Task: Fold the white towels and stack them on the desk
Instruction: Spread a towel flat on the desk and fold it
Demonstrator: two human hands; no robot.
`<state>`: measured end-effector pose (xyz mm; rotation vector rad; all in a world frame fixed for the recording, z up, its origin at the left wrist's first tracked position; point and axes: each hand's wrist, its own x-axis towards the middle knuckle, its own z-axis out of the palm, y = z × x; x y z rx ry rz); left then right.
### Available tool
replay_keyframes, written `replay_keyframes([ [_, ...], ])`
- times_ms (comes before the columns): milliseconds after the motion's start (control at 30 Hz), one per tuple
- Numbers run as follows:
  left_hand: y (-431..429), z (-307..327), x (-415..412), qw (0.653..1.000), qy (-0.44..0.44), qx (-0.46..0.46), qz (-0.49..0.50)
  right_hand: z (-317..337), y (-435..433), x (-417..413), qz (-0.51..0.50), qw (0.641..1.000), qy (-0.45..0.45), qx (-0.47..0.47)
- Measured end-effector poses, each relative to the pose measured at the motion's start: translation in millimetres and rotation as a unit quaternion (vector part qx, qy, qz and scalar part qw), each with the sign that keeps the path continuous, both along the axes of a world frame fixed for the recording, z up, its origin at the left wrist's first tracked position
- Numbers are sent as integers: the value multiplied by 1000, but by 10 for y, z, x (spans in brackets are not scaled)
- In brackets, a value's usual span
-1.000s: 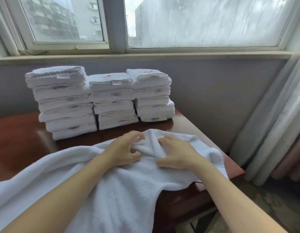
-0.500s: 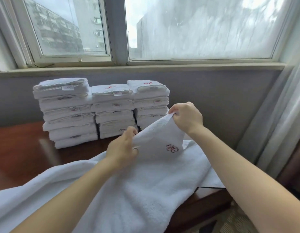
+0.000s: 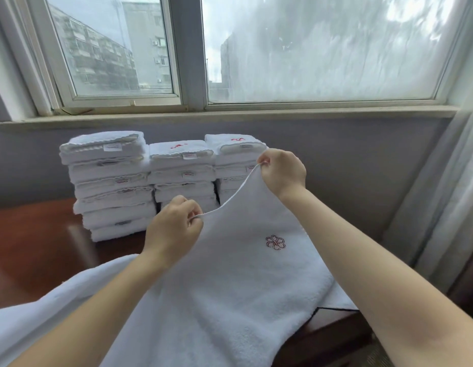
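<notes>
A large white towel (image 3: 230,292) with a red embroidered flower lies spread over the dark wooden desk (image 3: 31,242) and hangs off its front. My left hand (image 3: 174,229) pinches the towel's far edge low over the desk. My right hand (image 3: 281,172) pinches the same edge higher and to the right, so the hem stretches taut between them. Behind my hands stand three stacks of folded white towels (image 3: 113,181) against the wall; my right hand and the lifted towel hide part of the right stack.
A grey wall and a window sill (image 3: 230,115) run behind the stacks. A pale curtain (image 3: 447,194) hangs at the right, past the desk's right edge. Bare desk wood shows at the left.
Both hands took hold of the towel's far edge and lifted it off the desk. My right hand rose up and to the right, pulling the hem taut, and the embroidered flower came into view.
</notes>
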<state>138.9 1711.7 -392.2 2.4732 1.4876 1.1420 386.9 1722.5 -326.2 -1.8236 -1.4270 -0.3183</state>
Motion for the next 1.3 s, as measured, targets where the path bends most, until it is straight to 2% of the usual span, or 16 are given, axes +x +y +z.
replay_keyframes([
  [100,-17,-34,10,999,-7,-33,-15,-125,-1,42,20,996,81,-21],
  [200,-52,-47,49,997,-9,-61,-41,-221,-39,128,30,991,125,-34],
  [333,-124,-13,114,991,-7,-107,-78,-247,-122,248,34,987,151,-33],
  [433,-209,-2,180,981,21,-152,-121,-276,-255,349,29,988,139,-67],
  [633,-378,-155,291,955,127,-207,-170,-372,-637,489,1,974,48,-222],
  [733,-426,-241,299,936,181,-243,-178,-367,-776,481,-7,921,20,-388],
  [767,-436,-257,300,936,180,-248,-175,-356,-805,452,-10,909,13,-417],
  [900,-426,-219,208,952,129,-238,-143,-317,-780,229,22,927,-15,-374],
  [1033,-404,-144,-180,971,87,-210,-71,-474,-701,-304,168,936,14,-308],
  [1167,-450,-151,-715,983,73,-166,7,-760,-638,-1008,306,917,-6,-256],
  [1300,-498,-265,-1274,985,60,-150,63,-945,-554,-1552,369,895,-48,-247],
])
